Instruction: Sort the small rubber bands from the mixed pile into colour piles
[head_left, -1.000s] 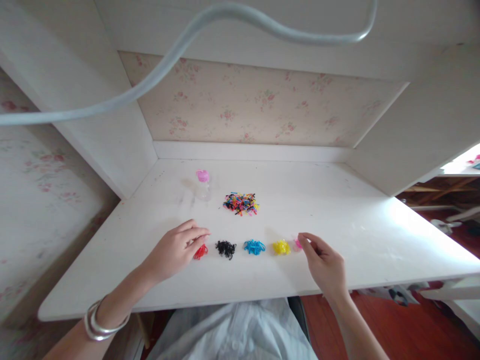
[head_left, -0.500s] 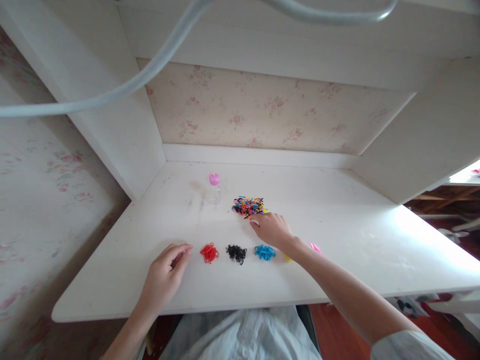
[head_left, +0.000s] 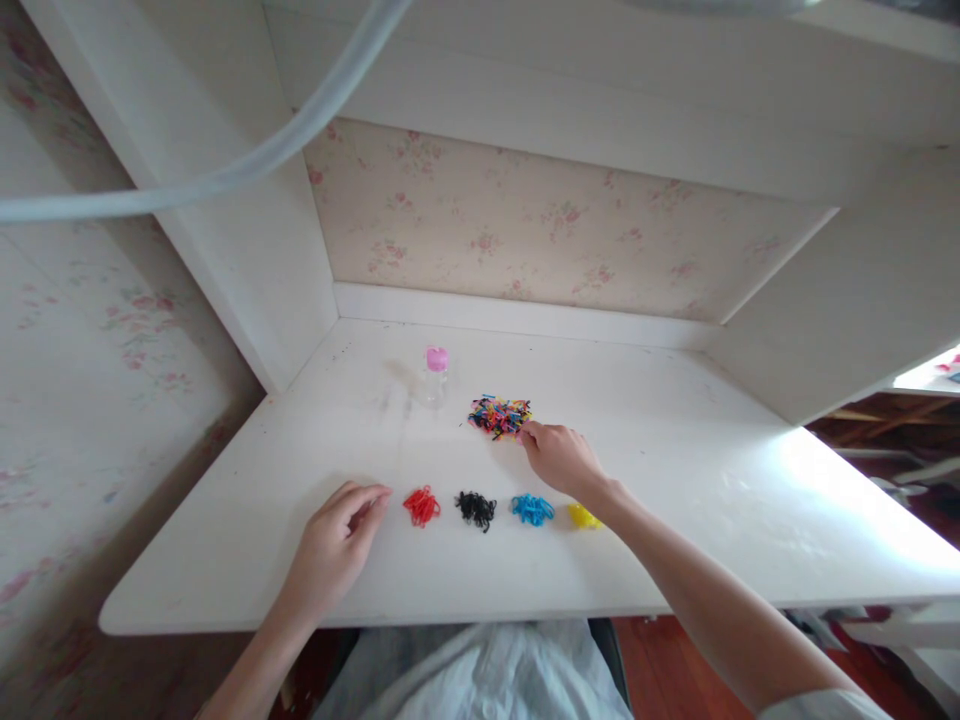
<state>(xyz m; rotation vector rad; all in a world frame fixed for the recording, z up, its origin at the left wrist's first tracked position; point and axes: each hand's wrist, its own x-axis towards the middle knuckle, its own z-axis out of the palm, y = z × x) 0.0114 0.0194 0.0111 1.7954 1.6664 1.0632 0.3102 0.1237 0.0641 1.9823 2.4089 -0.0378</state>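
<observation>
A heap of mixed-colour small rubber bands [head_left: 498,416] lies on the white desk. My right hand [head_left: 564,458] is at the heap's right edge, thumb and fingers pinched together; what is between the tips is too small to make out. My left hand [head_left: 339,530] rests on the desk, fingers curled and thumb against the index finger, with nothing visible in it. Just right of it is a pile of red bands [head_left: 421,507], followed in a row by black bands [head_left: 475,510], blue bands [head_left: 532,510] and yellow bands [head_left: 583,516], the last partly behind my right forearm.
A clear bottle with a pink cap [head_left: 436,376] stands left of the heap. White desk panels [head_left: 810,300] rise at the back and sides. A pale cable [head_left: 285,150] crosses the upper left, close to the camera.
My right hand has shifted slightly right along the heap's edge. My forearm now covers the pink pile seen earlier, and more yellow shows. My left hand stays put; the view has tilted slightly.
</observation>
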